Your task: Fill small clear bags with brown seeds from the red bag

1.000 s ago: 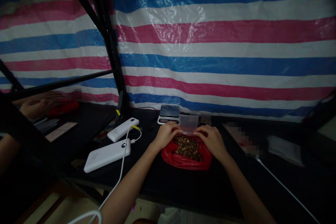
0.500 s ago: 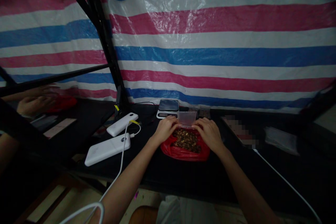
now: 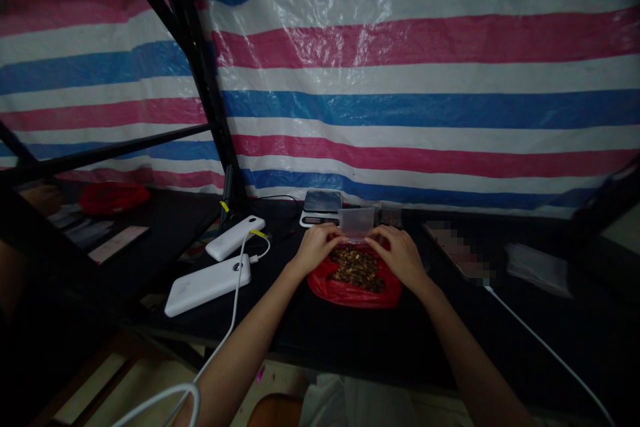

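Observation:
A small clear plastic bag (image 3: 357,222) is held up between my two hands, above the far edge of a red plastic bag (image 3: 345,293). My left hand (image 3: 320,245) pinches its left lower corner, and my right hand (image 3: 395,248) pinches the right one. Brown seed-like pieces (image 3: 357,267) lie heaped in the opened red bag, just below my fingers. Behind the clear bag stands a white digital scale (image 3: 323,207) with a dark top, partly covered by my left hand and the bag.
Two white power banks (image 3: 207,285) with a cable lie left. To the right are a phone (image 3: 453,250) on a white cable and a stack of clear bags (image 3: 539,269). A filled small bag (image 3: 391,215) sits behind. Beyond the black frame (image 3: 200,80), another person's hand (image 3: 44,199) is near a red bag.
My hands keep their pinch on the clear bag, which stands slightly taller and more upright. At the left, the other person's hands have drawn back from their red bag.

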A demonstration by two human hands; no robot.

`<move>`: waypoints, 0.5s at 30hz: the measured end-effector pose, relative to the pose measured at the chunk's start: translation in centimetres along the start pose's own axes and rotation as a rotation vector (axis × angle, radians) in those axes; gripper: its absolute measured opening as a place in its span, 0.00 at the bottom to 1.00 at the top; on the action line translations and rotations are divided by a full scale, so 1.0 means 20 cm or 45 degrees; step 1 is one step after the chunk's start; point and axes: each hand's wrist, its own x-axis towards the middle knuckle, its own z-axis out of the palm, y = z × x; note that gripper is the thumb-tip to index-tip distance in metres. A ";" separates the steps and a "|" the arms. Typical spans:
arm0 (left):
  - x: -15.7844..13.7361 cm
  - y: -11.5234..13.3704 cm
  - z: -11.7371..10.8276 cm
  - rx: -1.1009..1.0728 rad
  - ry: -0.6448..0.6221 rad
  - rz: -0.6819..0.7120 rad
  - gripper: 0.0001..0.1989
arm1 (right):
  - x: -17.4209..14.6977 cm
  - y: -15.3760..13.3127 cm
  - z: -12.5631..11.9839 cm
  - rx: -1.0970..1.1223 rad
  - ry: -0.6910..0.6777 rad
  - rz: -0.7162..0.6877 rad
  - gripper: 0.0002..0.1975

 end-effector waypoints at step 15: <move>-0.01 0.02 0.00 0.117 -0.060 0.073 0.11 | -0.01 -0.02 0.02 -0.062 -0.053 0.084 0.07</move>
